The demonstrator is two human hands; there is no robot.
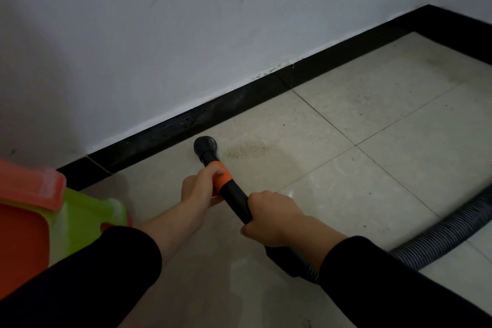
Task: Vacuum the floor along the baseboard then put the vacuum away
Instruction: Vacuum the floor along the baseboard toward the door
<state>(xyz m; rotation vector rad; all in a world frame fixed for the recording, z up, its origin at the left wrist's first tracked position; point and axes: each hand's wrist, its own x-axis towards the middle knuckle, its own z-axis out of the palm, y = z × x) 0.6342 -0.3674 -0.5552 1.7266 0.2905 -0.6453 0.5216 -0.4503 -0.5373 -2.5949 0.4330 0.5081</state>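
Gripping vacuum wand (234, 200): left hand (198, 186) ahead, right hand (274, 214) behind. Crowding baseboard (239, 104) at left, plastic stools (87, 210); at right, ribbed hose (447, 231).

The nozzle (205, 144) sits on the floor (372, 157) just before the baseboard (239, 104), stools (66, 210) left.

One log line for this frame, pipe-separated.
phase: vacuuming along baseboard | left hand: grips wand at orange band | right hand: grips wand further back | nozzle: on floor, beside dirt patch | hose: trails right
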